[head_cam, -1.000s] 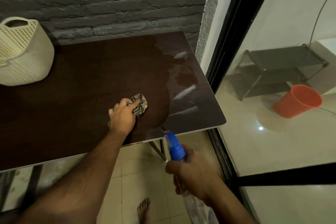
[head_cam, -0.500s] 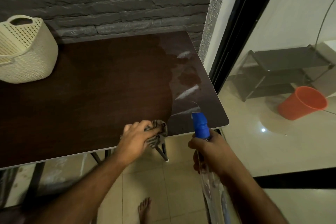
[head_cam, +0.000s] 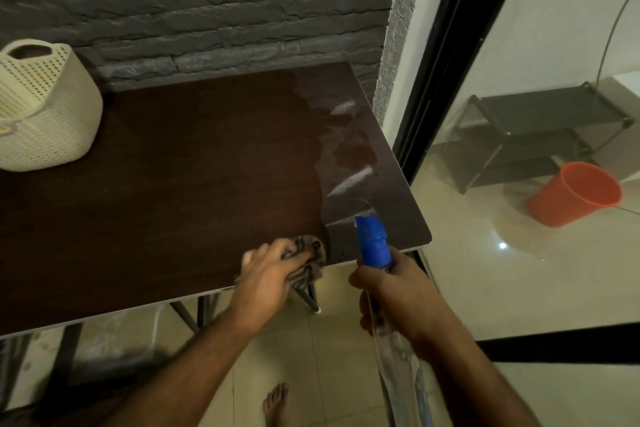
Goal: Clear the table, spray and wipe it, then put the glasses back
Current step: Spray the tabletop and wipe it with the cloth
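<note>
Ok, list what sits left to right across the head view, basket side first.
Cream basket → left hand gripping the cloth at the table's near edge → blue-topped spray bottle held in the right hand → orange bucket on the floor behind the glass.

The left hand point(head_cam: 268, 274) lies knuckles up, its fingers curled over a bunched cloth point(head_cam: 306, 258) that shows just past the fingertips; the left forearm runs back from the wrist toward the lower left; the right hand point(head_cam: 391, 291) is wrapped round the neck of a spray bottle point(head_cam: 374, 243), whose blue head stands above the fingers; the right forearm slants down to the lower right; one bare foot point(head_cam: 276, 404) shows below, between the arms.
</note>
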Motion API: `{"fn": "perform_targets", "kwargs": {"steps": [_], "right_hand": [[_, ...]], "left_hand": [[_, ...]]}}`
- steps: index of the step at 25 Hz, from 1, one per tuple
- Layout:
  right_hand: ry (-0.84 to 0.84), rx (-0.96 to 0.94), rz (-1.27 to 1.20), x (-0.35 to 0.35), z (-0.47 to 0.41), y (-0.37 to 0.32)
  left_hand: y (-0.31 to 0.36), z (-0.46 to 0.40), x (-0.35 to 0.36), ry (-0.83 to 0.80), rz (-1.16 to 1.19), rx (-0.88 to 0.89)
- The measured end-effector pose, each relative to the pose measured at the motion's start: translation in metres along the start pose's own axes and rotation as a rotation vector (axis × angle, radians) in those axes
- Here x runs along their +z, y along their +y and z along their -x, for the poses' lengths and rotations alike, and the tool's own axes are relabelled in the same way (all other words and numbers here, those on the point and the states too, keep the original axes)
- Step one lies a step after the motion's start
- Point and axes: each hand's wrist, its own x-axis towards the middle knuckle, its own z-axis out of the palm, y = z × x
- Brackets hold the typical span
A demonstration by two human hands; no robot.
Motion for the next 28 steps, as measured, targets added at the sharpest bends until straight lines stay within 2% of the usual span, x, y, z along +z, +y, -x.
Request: {"fn": "perform_targets", "kwargs": {"steps": [1,3,6,10,14,19,28], "right_hand": [[0.006,-0.008,0.001,-0.003,0.000,0.000],[0.026,-0.015,-0.005,-0.013,-0.002,0.004],[0.036,-0.004,-0.034,-0.020,-0.003,0.009],[0.017,0.012,-0.071,-0.025,0.002,0.007],[0.003,0.005,-0.085,-0.041,-0.002,-0.019],[0.042,-0.041,-0.027,-0.050,-0.050,-0.057],[0.026,0.005,0.147,-0.019,-0.217,-0.138]], "left_hand": [[-0.017,0.002,-0.004,0.010,-0.015,0.012],[-0.044,-0.029,-0.011,0.005,-0.056,-0.120],[-0.031,-0.090,-0.012,0.068,-0.051,-0.298],[-0.002,-0.067,0.001,0.032,-0.069,-0.292],[-0.018,-0.045,-0.015,-0.027,-0.142,-0.305],[-0.047,-0.129,-0.025,0.029,-0.092,-0.454],[-0.142,-0.322,-0.022,0.159,-0.088,-0.479]]}}
